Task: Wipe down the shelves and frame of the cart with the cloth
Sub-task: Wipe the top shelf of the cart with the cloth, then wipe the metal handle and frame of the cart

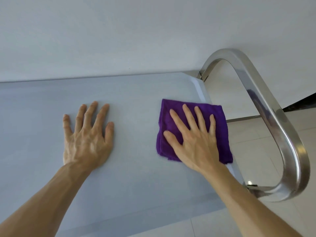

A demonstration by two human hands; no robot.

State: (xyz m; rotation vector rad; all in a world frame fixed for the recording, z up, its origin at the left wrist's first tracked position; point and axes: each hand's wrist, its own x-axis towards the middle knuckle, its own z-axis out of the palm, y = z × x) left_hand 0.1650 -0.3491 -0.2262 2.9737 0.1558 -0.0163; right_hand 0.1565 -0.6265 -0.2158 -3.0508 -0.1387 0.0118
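Plain pale wall [119, 31] behind; light tiled floor [256, 142] at right and below. Pushed against the wall, the cart's top shelf [136, 185]: flat, pale grey-blue, matte, filling most of the view. At its right end a polished steel tube handle [273, 120] loops up and around, part of the frame; a lower crossbar shows through the loop.

Purple cloth [220, 120], folded to a rough square, lies flat on the top shelf near its right edge, just beside the handle.

Step in hand, by my reading: wiping the top shelf. To do it well: keep the palm flat, even pressure, overlapping strokes carried right to the raised edge and corners, then work left across the bare area. Handle and lower parts look still to do.

Right hand [195, 139]: palm down on the cloth, fingers straight and spread, pressing rather than gripping; forearm reaches in from lower right. Left hand [87, 135]: palm flat on the bare shelf, fingers splayed, holding nothing, apparently bracing; well apart from the cloth.
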